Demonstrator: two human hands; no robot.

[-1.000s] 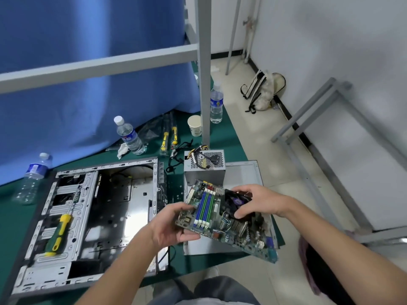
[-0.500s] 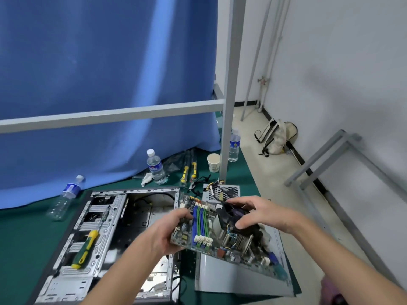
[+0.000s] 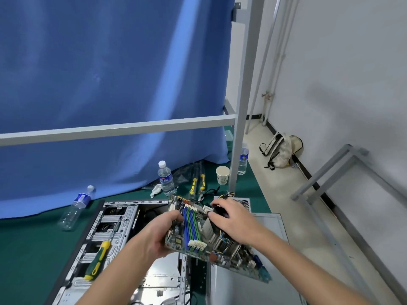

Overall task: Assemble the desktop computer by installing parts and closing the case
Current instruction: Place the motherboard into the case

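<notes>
Above the open case (image 3: 114,245), left hand (image 3: 157,235) and right hand (image 3: 233,220) grip the motherboard (image 3: 198,234), not yet seated; side panel (image 3: 246,282) off.

Soft, even room light is filling the scene, casting only faint shadows on the white wall (image 3: 343,69). The wide lens is bending the straight frame post (image 3: 246,91) near the edges, and fine detail is looking slightly smeared.

Both forearms are bare right up to the bottom edge of view, with no sleeve or cuff showing. The left hand (image 3: 158,235) and the right hand (image 3: 233,219) wear no gloves. No watch, ring or band shows on either wrist.
</notes>
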